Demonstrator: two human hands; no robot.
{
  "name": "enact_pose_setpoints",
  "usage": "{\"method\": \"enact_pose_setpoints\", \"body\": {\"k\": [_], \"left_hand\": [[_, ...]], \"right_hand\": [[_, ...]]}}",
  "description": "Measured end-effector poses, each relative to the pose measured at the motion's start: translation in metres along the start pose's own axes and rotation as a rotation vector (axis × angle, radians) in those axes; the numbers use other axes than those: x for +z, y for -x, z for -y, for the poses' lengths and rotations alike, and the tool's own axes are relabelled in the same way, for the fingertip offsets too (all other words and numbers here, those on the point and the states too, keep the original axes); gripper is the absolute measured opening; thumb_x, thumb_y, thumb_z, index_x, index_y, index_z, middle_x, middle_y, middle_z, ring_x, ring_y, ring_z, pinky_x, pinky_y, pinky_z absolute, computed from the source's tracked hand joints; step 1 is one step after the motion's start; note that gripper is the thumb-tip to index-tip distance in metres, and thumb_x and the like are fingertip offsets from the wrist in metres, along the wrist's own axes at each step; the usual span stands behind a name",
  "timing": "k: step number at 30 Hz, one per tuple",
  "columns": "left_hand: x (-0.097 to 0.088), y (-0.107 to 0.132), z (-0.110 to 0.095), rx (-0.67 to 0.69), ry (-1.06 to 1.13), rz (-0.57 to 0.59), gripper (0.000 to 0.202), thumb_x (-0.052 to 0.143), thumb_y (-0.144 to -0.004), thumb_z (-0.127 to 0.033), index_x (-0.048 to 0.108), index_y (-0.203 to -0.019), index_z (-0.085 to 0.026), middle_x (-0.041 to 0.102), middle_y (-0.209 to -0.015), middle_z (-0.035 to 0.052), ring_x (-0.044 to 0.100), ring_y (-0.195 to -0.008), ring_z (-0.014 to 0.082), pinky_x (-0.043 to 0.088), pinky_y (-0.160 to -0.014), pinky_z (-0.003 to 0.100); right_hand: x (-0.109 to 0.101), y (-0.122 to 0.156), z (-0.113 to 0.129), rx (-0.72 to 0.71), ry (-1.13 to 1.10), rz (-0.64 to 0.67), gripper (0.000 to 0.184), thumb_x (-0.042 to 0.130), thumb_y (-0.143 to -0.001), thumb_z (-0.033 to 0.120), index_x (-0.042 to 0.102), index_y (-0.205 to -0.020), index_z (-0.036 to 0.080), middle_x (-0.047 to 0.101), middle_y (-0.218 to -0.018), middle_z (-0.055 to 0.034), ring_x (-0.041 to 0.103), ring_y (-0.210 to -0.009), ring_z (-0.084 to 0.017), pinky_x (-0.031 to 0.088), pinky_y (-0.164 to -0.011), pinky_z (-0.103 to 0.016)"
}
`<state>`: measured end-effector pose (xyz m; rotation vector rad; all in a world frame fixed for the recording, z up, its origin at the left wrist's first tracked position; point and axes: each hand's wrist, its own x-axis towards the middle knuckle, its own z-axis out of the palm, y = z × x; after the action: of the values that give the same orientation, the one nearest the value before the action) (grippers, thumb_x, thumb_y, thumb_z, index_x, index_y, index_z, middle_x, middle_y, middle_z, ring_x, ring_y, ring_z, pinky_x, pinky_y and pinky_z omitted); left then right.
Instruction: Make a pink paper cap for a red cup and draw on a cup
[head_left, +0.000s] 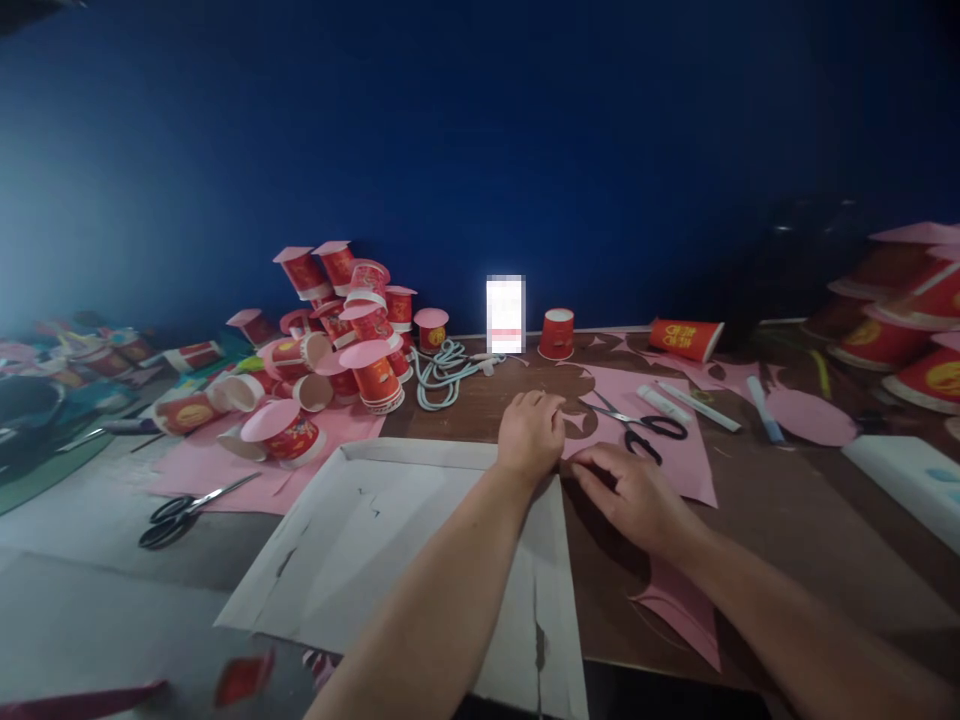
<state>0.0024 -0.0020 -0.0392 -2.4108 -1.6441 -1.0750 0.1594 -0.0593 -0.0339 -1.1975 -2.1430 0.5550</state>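
Observation:
My left hand point(531, 432) rests at the far right corner of a shallow white cardboard tray point(420, 540), its fingers curled over and their tips hidden. Just right of that corner, my right hand point(630, 490) has thumb and fingers drawn together in a pinch, low over the brown table. Whatever sits between those fingers is too small or hidden to name. Beyond the hands lies a sheet of pink paper point(694, 465) with round holes cut in it. Black-handled scissors point(645, 428) and capped white markers point(664, 404) rest on that sheet.
Red paper cups with pink paper discs point(367, 362) are piled at the left. Other scissors point(180, 510) lie before them. A coiled pale cord point(439, 380), an upright red cup point(557, 335) and a tipped red cup point(686, 338) are farther back. More cups point(877, 330) stand right.

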Motion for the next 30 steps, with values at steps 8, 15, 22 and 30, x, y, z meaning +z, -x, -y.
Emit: {"method": "enact_pose_setpoints", "body": {"k": [8, 15, 22, 30], "left_hand": [[0.002, -0.003, -0.006, -0.016, -0.017, 0.055, 0.024, 0.047, -0.082, -0.019, 0.066, -0.097, -0.020, 0.066, -0.096, 0.0054, 0.056, -0.094, 0.0201, 0.042, -0.087, 0.033], [0.007, -0.025, -0.029, -0.168, 0.113, -0.052, 0.023, 0.048, -0.082, -0.017, 0.066, -0.094, -0.020, 0.066, -0.096, 0.0053, 0.056, -0.093, 0.0192, 0.043, -0.086, 0.031], [0.025, -0.024, -0.015, -0.093, 0.127, -0.024, 0.023, 0.046, -0.081, -0.016, 0.067, -0.092, -0.017, 0.066, -0.093, 0.0066, 0.056, -0.093, 0.0195, 0.042, -0.088, 0.032], [0.033, -0.030, -0.016, -0.222, 0.151, 0.053, 0.023, 0.049, -0.080, -0.018, 0.068, -0.092, -0.019, 0.065, -0.091, 0.0070, 0.057, -0.089, 0.0199, 0.044, -0.080, 0.031]], "right_hand": [[-0.001, 0.001, 0.000, -0.019, 0.005, -0.066, 0.018, 0.046, -0.088, 0.025, 0.064, -0.087, 0.021, 0.067, -0.086, -0.0032, 0.060, -0.081, -0.016, 0.044, -0.074, -0.028], [-0.001, -0.006, -0.004, 0.014, 0.053, -0.090, 0.017, 0.047, -0.087, 0.025, 0.063, -0.085, 0.020, 0.067, -0.084, -0.0040, 0.061, -0.077, -0.017, 0.043, -0.069, -0.027], [-0.008, -0.006, -0.010, 0.088, -0.053, -0.159, 0.018, 0.047, -0.087, 0.026, 0.065, -0.085, 0.021, 0.068, -0.084, -0.0024, 0.061, -0.078, -0.016, 0.044, -0.072, -0.027], [-0.048, -0.107, -0.045, 0.231, 0.039, -0.290, 0.017, 0.054, -0.079, 0.031, 0.066, -0.075, 0.021, 0.069, -0.076, -0.0005, 0.061, -0.072, -0.015, 0.043, -0.069, -0.027]]}}
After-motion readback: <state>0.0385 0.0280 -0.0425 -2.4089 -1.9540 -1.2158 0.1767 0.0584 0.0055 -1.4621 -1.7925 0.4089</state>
